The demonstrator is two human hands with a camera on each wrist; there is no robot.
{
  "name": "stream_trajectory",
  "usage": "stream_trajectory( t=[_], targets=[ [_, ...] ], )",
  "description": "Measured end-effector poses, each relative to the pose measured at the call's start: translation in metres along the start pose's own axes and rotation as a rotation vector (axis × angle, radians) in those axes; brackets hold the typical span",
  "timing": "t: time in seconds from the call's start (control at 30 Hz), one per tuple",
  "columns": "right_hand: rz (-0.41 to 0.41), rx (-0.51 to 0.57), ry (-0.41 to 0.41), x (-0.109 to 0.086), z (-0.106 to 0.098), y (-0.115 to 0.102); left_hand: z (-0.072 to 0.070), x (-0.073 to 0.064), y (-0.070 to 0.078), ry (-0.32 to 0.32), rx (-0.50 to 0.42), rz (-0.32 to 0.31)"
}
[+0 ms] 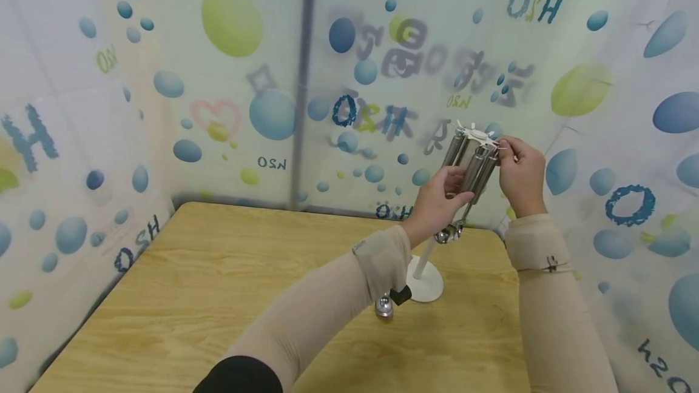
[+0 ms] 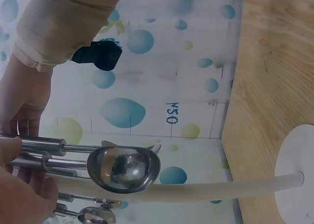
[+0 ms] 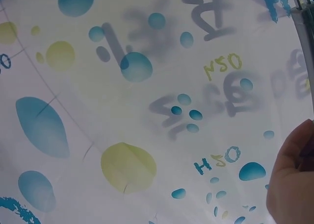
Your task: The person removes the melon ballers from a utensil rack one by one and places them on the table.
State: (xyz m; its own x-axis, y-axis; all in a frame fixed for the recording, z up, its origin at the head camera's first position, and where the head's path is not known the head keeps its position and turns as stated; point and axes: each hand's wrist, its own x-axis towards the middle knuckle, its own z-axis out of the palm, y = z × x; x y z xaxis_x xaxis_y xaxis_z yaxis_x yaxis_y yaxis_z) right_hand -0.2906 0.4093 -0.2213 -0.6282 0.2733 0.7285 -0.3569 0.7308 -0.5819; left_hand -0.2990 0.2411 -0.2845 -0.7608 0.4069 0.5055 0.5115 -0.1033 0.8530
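your left hand is curled round the steel handles of the utensils hanging from the white stand, thumb on the near side. your right hand is up at the right edge of the stand's pronged top, thumb and forefinger bent in close together; whether they pinch a prong or a handle end, you cannot tell from here. the handles thus lie between your two hands, touching the left and just left of the right. below your left hand hang the shiny bowls, the largest beside the pole in the left wrist view. the stand's round base is on the wooden table, toward its right side. nearer and left of that base, a silver scoop shows partly behind your left sleeve.
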Motion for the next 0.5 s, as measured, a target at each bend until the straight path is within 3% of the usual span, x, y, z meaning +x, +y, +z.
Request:
stream_trajectory(
  t=[0.3, 0.5],
  targets=[
    [-0.006, 0.012, -0.002, -0.0008, 0.0022, 0.0012, -0.001, -0.0047, 0.0034, -0.02, 0.031, -0.009],
    [0.008, 0.009, 0.001, 0.0011, 0.0006, -0.0009, -0.0036, -0.0062, 0.0069, -0.052, 0.088, 0.04]
  ],
)
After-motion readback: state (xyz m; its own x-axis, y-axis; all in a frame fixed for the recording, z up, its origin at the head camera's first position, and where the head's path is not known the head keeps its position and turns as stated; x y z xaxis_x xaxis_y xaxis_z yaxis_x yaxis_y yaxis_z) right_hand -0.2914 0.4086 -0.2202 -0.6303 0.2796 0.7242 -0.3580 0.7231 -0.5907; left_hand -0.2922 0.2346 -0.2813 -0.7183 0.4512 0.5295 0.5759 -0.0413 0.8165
